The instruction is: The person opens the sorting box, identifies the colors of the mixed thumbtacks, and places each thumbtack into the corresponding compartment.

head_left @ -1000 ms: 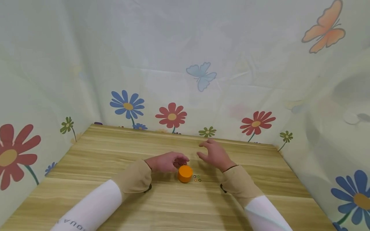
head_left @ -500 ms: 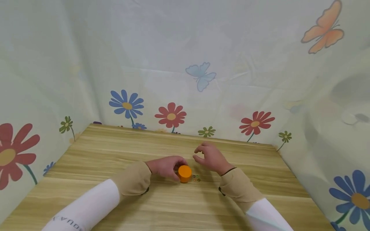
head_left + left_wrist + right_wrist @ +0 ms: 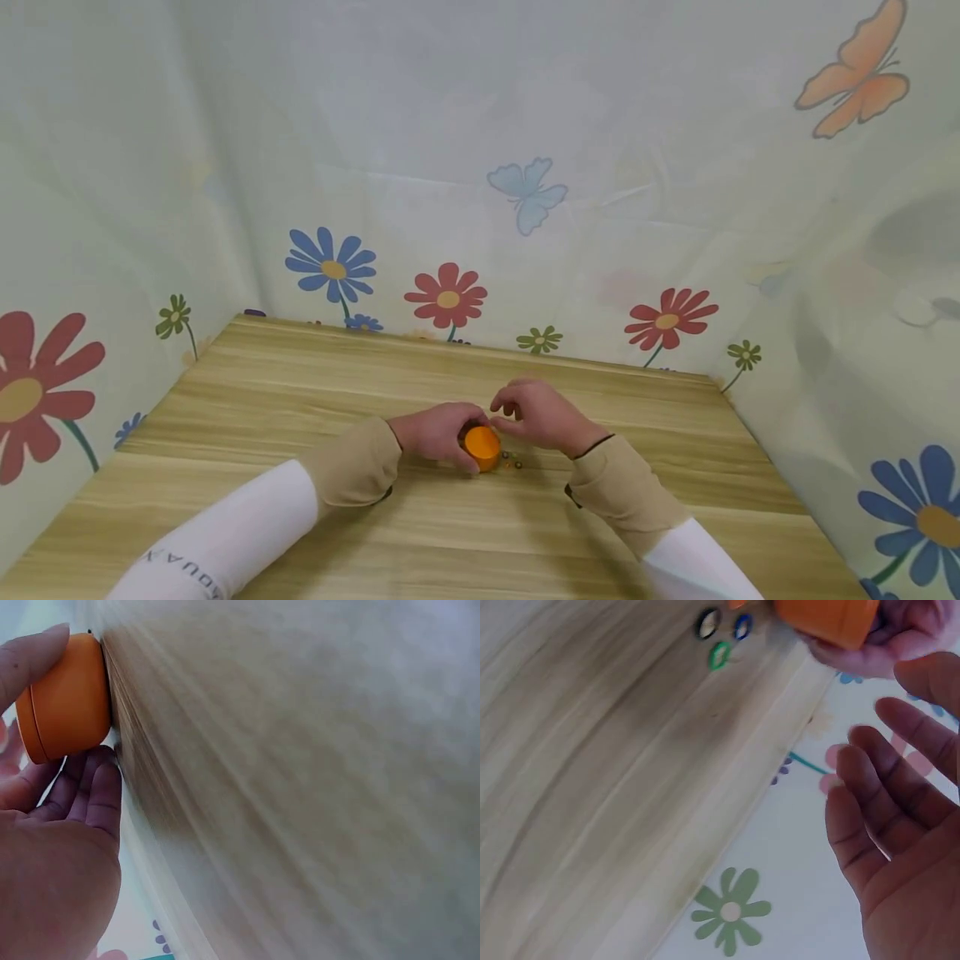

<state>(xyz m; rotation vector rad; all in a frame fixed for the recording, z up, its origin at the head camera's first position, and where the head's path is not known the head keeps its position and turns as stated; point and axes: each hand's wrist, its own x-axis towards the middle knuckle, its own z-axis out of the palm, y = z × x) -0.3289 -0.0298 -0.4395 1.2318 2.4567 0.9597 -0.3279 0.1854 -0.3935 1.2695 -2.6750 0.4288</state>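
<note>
A small orange round container (image 3: 482, 448) stands on the wooden table, and a seam near its top shows in the left wrist view. My left hand (image 3: 438, 432) grips it from the left, thumb on the near side and fingers behind. Just beyond its right side hovers my right hand (image 3: 542, 414), fingers loosely bent and holding nothing. Small rings lie right beside the container: a green ring (image 3: 718, 655), a blue ring (image 3: 742, 627), a black ring (image 3: 707, 624) and an orange one, partly cut off in the right wrist view.
The wooden table (image 3: 315, 375) ends at a pale cloth backdrop (image 3: 420, 208) printed with flowers and butterflies. Cloth also hangs along the left and right sides. A small dark purple patch (image 3: 255, 313) shows at the far left corner.
My left hand has come round the orange container and now grips it. The right hand has moved left and nearer, its fingers close to the container.
</note>
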